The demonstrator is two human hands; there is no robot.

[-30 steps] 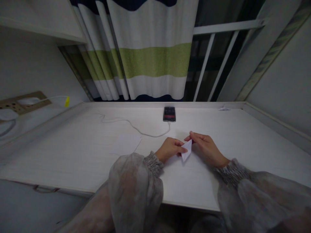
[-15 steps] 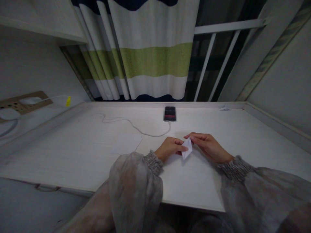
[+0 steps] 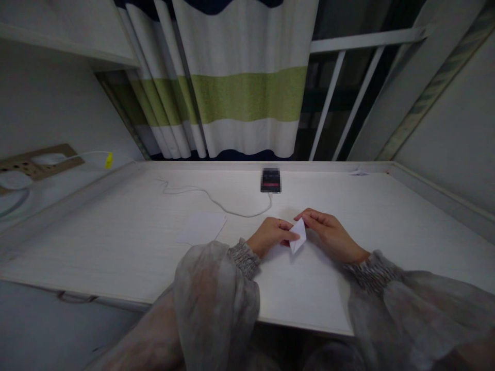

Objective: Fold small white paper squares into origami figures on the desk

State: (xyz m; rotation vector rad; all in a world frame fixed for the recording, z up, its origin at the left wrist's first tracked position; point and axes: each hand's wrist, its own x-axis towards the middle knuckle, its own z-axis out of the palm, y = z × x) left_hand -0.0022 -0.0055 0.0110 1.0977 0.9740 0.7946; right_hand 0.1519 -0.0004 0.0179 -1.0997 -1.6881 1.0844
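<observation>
A small piece of white folded paper (image 3: pixel 298 238), roughly diamond-shaped, is held up just above the white table. My left hand (image 3: pixel 271 235), with a ring on one finger, pinches its left side, the thumb lying across the front. At its top corner, my right hand (image 3: pixel 331 234) has thumb and fingertips closed on the paper. The fingers behind the paper are partly hidden.
Flat white paper (image 3: pixel 202 228) lies on the table (image 3: pixel 131 247) to the left. A pixelated dark device (image 3: pixel 270 180) with a white cable (image 3: pixel 211 198) stands at the back. Near the back right corner is a small folded paper (image 3: pixel 359 172). A power strip (image 3: pixel 27 167) is at far left.
My right hand has shifted very slightly at the paper's top corner. The folded paper and my left hand stay almost in place.
</observation>
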